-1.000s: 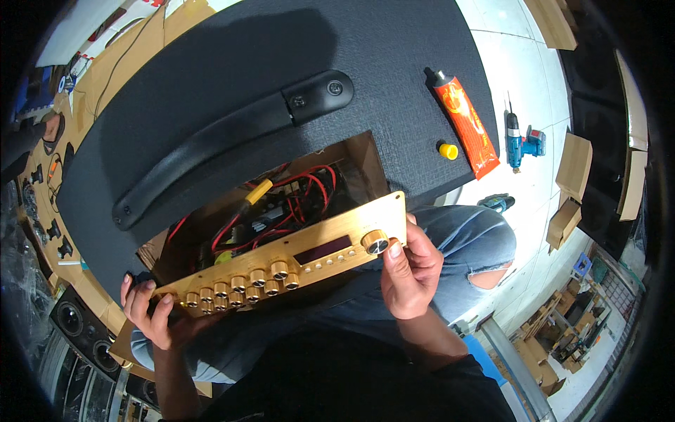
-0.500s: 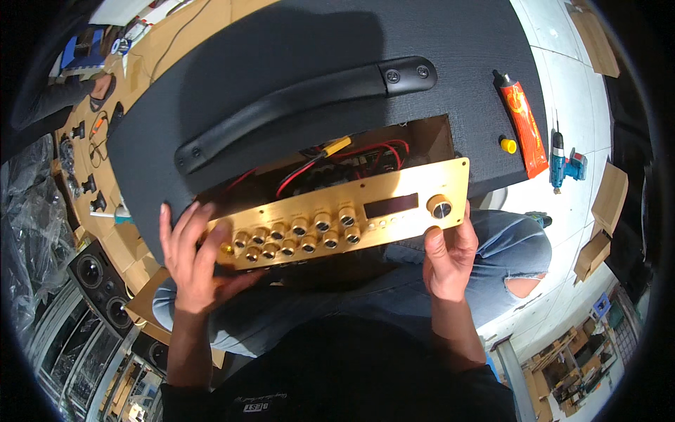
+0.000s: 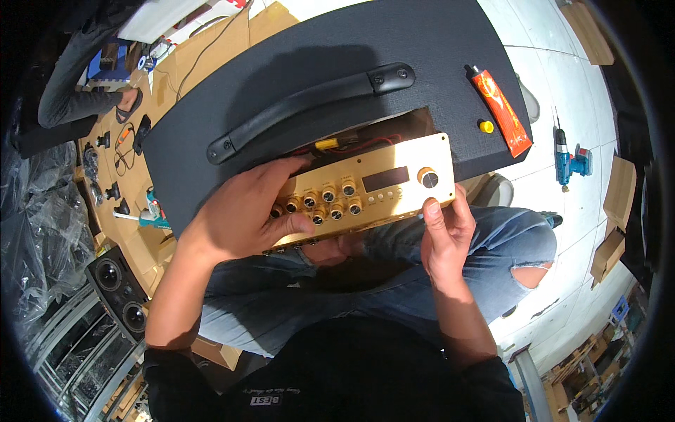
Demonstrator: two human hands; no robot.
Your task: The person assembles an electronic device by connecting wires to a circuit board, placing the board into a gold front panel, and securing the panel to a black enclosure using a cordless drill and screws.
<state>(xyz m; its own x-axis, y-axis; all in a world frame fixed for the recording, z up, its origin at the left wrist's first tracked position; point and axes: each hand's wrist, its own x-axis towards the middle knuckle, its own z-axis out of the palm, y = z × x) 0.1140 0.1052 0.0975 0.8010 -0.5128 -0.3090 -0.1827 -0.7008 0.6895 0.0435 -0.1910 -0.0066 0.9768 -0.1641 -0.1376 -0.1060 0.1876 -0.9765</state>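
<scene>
Both hands (image 3: 242, 218) hold brushed-gold panel (image 3: 373, 188).

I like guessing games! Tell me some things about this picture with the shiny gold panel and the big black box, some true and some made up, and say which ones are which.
1. Both hands hold the gold panel. True: the left hand grips its knob end, the right hand its other end.
2. The orange tube lies on the floor. False: it lies on the black box.
3. A blue drill lies on the white floor. True.
4. The box's handle is red. False: it is black.
5. Red wires show behind the panel. True.
</scene>
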